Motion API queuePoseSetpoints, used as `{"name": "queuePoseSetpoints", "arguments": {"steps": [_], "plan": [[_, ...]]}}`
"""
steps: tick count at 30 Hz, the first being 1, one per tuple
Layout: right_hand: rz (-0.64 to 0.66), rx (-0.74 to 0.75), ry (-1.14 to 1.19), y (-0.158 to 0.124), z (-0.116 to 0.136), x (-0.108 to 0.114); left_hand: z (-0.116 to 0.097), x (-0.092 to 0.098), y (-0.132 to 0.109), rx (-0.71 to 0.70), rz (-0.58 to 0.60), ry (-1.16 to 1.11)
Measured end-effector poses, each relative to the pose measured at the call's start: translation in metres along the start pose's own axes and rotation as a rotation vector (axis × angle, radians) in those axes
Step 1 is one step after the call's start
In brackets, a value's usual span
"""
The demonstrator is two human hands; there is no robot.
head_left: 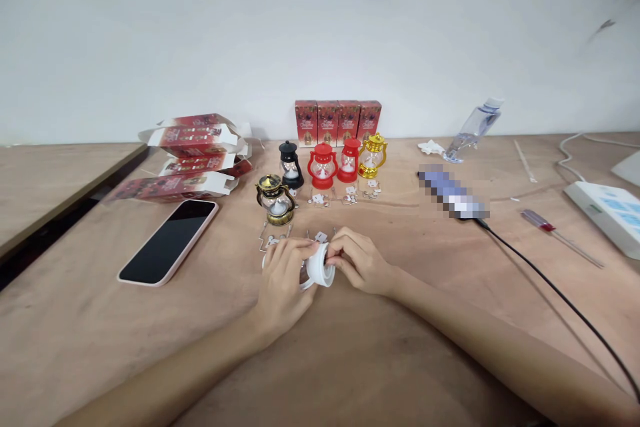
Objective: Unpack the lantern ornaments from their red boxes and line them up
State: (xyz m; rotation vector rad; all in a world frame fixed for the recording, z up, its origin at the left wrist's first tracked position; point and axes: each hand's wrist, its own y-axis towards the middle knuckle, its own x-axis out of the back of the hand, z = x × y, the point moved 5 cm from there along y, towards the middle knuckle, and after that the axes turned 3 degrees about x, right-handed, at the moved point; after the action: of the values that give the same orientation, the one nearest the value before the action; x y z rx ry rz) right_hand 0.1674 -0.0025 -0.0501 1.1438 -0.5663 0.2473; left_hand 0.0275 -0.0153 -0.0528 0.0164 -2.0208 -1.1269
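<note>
My left hand (286, 283) is wrapped round a small white toy lantern (320, 268) that lies on its side, its round base turned to the right. At that base, the fingers of my right hand (361, 261) are pinched together, and what they hold, if anything, is hidden. Just beyond the hands stand a bronze-and-black lantern (276, 200), a black lantern (290, 165), two red lanterns (323, 167) and a gold lantern (372, 157). Small metal wire pieces with white tags (320, 199) lie in front of them.
Red printed boxes (328, 123) stand against the wall. Opened cartons (195, 160) are heaped at the left, above a phone (170, 243). On the right are a tilted bottle (473, 130), a blurred device with a cable (453, 193), a screwdriver (560, 235) and a power strip (607, 213).
</note>
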Motion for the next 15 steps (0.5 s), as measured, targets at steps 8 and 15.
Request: {"name": "queuePoseSetpoints", "arguments": {"steps": [8, 15], "plan": [[-0.04, 0.023, -0.017, 0.0007, 0.0019, 0.0023, 0.0024, -0.0009, -0.0015, 0.024, -0.006, -0.027], [-0.128, 0.05, -0.168, -0.0004, 0.0054, 0.0057, 0.0059, -0.0009, -0.003, 0.056, -0.019, 0.0]]}}
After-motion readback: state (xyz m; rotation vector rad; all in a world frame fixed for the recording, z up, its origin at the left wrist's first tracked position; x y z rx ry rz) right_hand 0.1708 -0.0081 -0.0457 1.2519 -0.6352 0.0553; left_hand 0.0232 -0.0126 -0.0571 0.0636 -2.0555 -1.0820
